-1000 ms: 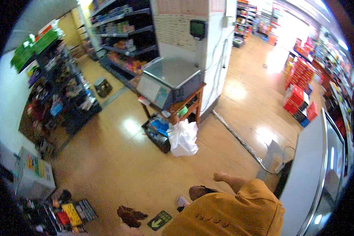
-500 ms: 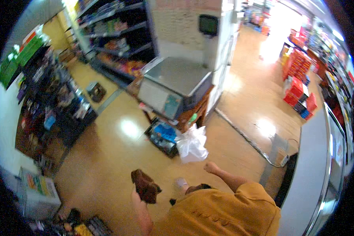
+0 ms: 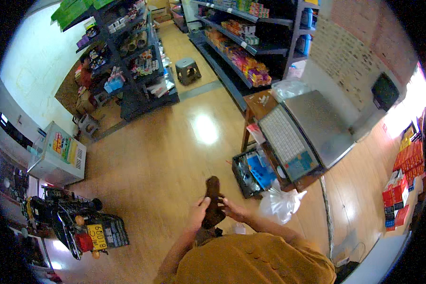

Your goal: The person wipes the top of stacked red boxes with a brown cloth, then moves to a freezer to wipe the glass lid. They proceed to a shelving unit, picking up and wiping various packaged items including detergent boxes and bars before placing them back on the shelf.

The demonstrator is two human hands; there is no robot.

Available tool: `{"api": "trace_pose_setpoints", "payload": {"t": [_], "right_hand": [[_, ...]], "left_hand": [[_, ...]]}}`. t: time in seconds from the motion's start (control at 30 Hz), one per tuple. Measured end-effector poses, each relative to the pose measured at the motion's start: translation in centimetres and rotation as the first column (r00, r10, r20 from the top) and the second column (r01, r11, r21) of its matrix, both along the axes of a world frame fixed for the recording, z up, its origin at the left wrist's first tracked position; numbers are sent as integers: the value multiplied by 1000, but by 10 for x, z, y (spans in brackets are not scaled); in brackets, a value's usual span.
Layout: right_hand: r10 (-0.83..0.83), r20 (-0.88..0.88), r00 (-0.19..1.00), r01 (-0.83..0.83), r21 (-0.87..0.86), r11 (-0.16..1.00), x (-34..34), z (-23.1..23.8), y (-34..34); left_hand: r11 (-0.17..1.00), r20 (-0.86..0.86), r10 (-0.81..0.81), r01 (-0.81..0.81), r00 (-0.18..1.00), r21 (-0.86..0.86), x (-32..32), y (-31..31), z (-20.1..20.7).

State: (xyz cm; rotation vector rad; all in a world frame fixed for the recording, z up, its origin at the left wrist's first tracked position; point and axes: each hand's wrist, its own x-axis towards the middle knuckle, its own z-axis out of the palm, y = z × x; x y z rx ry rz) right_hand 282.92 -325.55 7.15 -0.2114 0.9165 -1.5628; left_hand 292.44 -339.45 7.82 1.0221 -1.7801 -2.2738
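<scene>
A dark brown cloth (image 3: 214, 190), bunched into a long narrow shape, is held upright in front of my body. My left hand (image 3: 202, 210) is closed on its left edge, thumb uppermost. From the other side, my right hand (image 3: 233, 209) grips the cloth's right edge with its fingertips. Both forearms reach in from the mustard-coloured shirt. The cloth's lower end runs down close to the shirt.
Ahead right, a weighing scale (image 3: 288, 142) rests on a wooden table (image 3: 259, 101). Beside it are a black crate (image 3: 242, 176) and a white plastic bag (image 3: 284, 202). A motorcycle (image 3: 83, 227), white chest (image 3: 61, 156), stool (image 3: 188, 70) and stocked shelves (image 3: 232, 28) surround the wooden floor.
My view has swung to the right-hand scale's left, bringing the motorcycle into sight. My right hand has come in from the side onto the cloth, which my left hand held alone before.
</scene>
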Motion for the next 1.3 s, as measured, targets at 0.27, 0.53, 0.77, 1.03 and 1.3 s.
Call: {"api": "trace_pose_setpoints", "payload": {"t": [0.27, 0.53, 0.77, 1.03, 1.3], "right_hand": [[-431, 368, 824, 424, 105, 900, -61, -42, -96], [-640, 335, 691, 618, 184, 764, -127, 4, -130], [-676, 298, 674, 644, 212, 735, -196, -14, -160], [-635, 283, 719, 586, 244, 773, -286, -3, -237], [-672, 375, 639, 667, 164, 726, -335, -21, -258]], "left_hand": [[598, -51, -658, 480, 751, -642, -94, -89, -26], [974, 280, -183, 134, 942, 185, -123, -245, -130], [854, 805, -242, 513, 541, -89, -28, -340, -262], [849, 718, -247, 502, 651, -163, -70, -350, -259], [857, 681, -234, 478, 694, -193, -152, -410, -271]]}}
